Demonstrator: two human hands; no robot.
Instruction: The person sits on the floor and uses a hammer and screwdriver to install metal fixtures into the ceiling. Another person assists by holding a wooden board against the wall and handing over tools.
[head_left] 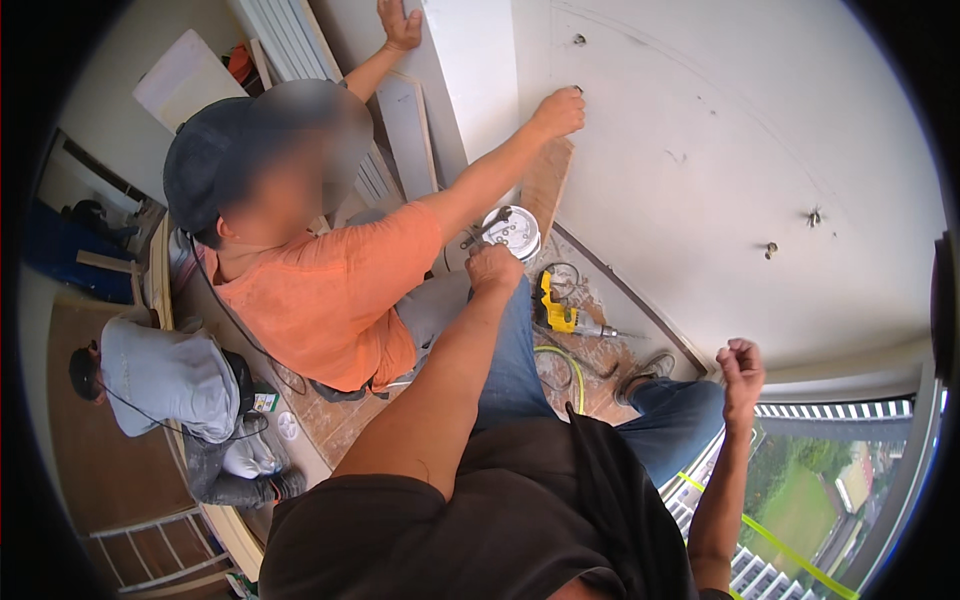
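Observation:
My left hand [495, 266] is closed, reaching out beside a white bucket [527, 238]. A dark metal wrench [487, 226] juts from its fingers over the bucket, on whose top lie several small rings. On the other side, my right hand [741, 376] is raised near the wall above the window, its fingers curled together; whatever they hold, if anything, cannot be made out. Metal bolts [813, 217] stick out of the white wall [680, 190]. A co-worker in an orange shirt [330, 290] presses one hand [560, 111] to that wall by something small.
A yellow drill [558, 305] with a long bit lies on the dusty tiled floor [345, 420], near a yellow-green cord [578, 380]. Boards [405, 130] lean behind the co-worker. Another person in grey [170, 375] bends at the left. A window [810, 490] opens at the lower right.

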